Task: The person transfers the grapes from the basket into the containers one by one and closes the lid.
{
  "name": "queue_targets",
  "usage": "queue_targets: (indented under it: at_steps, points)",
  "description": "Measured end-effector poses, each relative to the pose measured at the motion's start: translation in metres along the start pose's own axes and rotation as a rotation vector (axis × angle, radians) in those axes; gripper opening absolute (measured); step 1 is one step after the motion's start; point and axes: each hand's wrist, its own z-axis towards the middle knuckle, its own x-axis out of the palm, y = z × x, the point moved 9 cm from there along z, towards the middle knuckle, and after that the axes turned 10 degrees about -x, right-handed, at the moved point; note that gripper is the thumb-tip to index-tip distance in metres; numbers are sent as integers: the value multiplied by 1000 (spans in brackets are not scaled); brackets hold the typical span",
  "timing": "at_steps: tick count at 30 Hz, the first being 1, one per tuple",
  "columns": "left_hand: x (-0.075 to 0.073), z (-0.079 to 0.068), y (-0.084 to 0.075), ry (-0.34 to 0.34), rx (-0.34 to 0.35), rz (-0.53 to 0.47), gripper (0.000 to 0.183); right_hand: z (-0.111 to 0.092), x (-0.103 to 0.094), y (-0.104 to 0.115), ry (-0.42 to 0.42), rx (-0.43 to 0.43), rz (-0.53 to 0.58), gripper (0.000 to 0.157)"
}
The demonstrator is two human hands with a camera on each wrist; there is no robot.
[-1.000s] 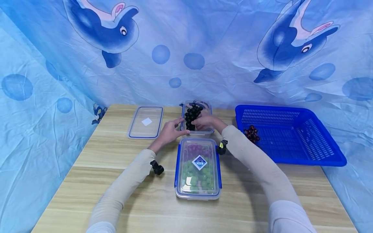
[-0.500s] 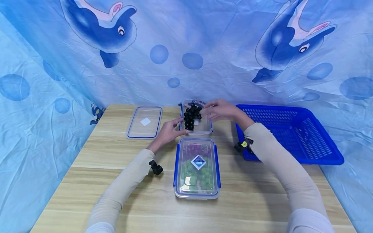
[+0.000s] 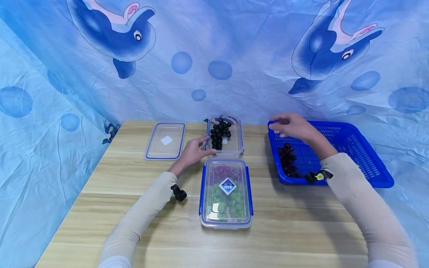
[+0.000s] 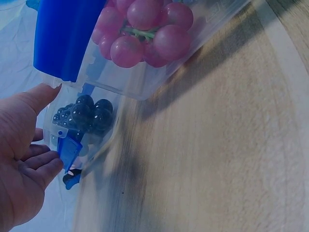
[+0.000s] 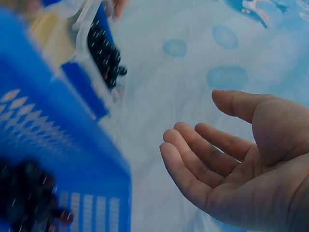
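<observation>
A clear container without its lid stands at the back of the table, with a bunch of black grapes lying along its left side. At its front left corner is my left hand, thumb and fingers spread against the wall. The left wrist view shows the fingertips by a hanging blue latch. My right hand hovers over the left part of a blue basket, palm visible and holding nothing in the right wrist view. Dark red grapes lie in the basket's left end.
Nearest me is a closed container with blue side latches; green and pink grapes show through its lid. A loose clear lid lies at the back left. A blue dolphin-print curtain hangs behind the wooden table.
My right hand has let go of the black grapes in the container and moved right, to above the basket. My left hand has stayed at the container.
</observation>
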Motion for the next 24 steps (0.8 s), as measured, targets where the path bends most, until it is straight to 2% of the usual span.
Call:
queue_targets:
  at_steps: [6,16,24]
  points:
    - [-1,-1,0,-3,3,3,82,-23,-11,-27,-45,22,-86,60]
    - [-1,1,1,9,-16,7,83,-42,-1,-83,-35,129,-139,75]
    - [0,0,2,8,-17,1,82,-51,21,-116,70,222,-128,97]
